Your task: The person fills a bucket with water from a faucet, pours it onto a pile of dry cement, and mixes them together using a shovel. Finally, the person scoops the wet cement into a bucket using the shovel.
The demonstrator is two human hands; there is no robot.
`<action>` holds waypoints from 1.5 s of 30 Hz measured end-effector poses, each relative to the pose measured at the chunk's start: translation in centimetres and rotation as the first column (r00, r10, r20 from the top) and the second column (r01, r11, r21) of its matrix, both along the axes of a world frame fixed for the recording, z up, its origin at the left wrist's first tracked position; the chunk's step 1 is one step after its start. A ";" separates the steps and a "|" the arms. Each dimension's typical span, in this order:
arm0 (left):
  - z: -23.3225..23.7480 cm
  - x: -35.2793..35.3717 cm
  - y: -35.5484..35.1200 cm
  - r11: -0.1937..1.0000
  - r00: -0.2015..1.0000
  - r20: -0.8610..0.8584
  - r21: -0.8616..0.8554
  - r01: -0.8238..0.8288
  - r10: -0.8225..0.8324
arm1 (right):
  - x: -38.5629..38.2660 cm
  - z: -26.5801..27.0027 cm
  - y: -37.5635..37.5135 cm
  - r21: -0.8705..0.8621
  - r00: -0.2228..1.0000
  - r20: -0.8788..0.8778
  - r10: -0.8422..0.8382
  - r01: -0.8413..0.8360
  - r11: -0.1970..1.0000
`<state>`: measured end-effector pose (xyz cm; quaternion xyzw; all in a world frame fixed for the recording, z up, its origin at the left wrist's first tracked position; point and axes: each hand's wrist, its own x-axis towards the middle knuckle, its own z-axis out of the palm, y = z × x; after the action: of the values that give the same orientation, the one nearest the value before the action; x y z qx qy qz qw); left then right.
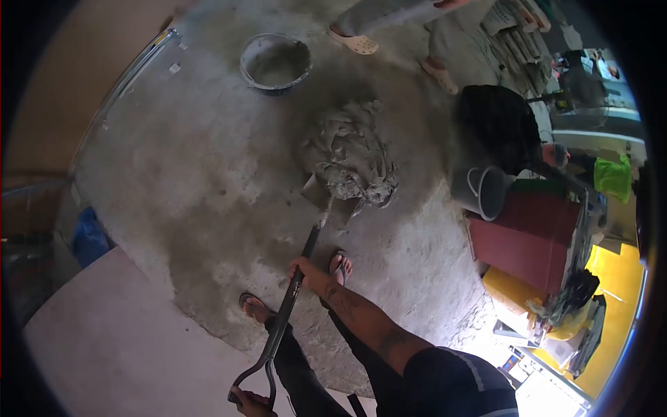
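I hold a shovel (284,311) with a dark shaft and a D-shaped handle. My right hand (306,272) is closed around the middle of the shaft. At the bottom edge, my left hand (253,403) grips the D-handle, partly cut off by the frame. The shovel's blade lies low at the near side of a heap of wet grey mortar (351,149), with some mortar over it. This heap sits directly on the concrete floor (215,167). Sandalled feet (340,266) stand on either side of the shaft.
A round tub (276,64) with grey residue stands beyond the heap. Another person in light clogs (358,44) stands at the top. To the right are a black bag-like object (497,125), a grey bucket (479,192) and a dark red panel (524,236). A pale sheet (125,333) covers the lower left.
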<state>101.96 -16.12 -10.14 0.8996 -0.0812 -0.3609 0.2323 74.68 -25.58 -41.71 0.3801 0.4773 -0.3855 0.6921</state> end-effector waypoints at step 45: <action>7.4 2.4 -7.4 0.917 0.822 -0.413 0.106 -0.385 0.393 | -8.1 13.5 -20.7 0.037 0.861 -0.468 0.199 -0.206 0.978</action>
<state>104.32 -23.49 -2.77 0.7984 0.1598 -0.4939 0.3050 66.63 -46.26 -28.25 0.2184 0.6650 -0.3945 0.5953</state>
